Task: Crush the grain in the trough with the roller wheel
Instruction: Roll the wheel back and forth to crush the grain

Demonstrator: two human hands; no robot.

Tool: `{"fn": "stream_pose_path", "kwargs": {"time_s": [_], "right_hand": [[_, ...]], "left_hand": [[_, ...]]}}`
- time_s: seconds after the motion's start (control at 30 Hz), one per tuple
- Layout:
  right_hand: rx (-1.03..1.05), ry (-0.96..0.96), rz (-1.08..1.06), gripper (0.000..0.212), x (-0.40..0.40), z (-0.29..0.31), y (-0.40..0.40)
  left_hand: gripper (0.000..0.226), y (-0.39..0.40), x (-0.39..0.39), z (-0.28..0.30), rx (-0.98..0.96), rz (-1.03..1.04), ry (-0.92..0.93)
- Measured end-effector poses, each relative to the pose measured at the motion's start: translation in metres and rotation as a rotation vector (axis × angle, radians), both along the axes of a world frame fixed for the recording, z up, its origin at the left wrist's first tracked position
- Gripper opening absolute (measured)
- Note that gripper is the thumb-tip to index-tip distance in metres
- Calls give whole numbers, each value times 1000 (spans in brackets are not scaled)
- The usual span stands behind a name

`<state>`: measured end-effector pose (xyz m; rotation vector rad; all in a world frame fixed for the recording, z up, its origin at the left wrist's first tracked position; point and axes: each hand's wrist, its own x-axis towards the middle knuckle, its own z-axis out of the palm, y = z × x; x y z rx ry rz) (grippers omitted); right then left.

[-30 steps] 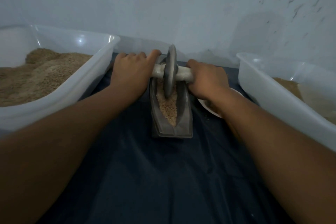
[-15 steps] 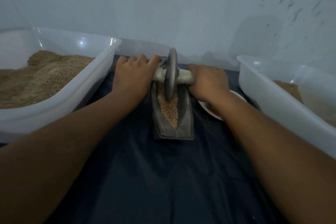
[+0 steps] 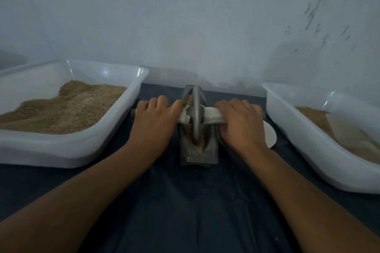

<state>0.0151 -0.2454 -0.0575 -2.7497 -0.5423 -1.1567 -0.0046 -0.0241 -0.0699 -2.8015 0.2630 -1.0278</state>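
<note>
Both hands are clamped on the white axle [image 3: 211, 117] of the roller wheel [image 3: 195, 113], left hand [image 3: 155, 120] and right hand [image 3: 240, 122] on either side. Between them sits the grey metal trough [image 3: 207, 153], narrow and boat-shaped, on the dark blue surface [image 3: 191, 201]. Its thin grey disc stands upright in tan grain [image 3: 199, 146]. Outside each hand lies a white tub [image 3: 86, 150] of grain.
</note>
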Motion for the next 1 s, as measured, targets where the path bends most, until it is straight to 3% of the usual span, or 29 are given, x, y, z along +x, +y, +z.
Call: {"fn": "stream_pose_path", "kwargs": {"time_s": [0.23, 0.43, 0.73, 1.0], "right_hand": [[67, 38, -12, 34, -16, 3, -2], [87, -43, -35, 41, -19, 5, -6], [108, 57, -59, 37, -9, -3, -1], [20, 153, -78, 31, 27, -9, -7]], "left_hand": [[51, -4, -17, 2, -109, -50, -60], [48, -9, -21, 7, -153, -83, -115], [57, -2, -3, 5, -39, -78, -17], [39, -6, 22, 10, 46, -45, -33]]}}
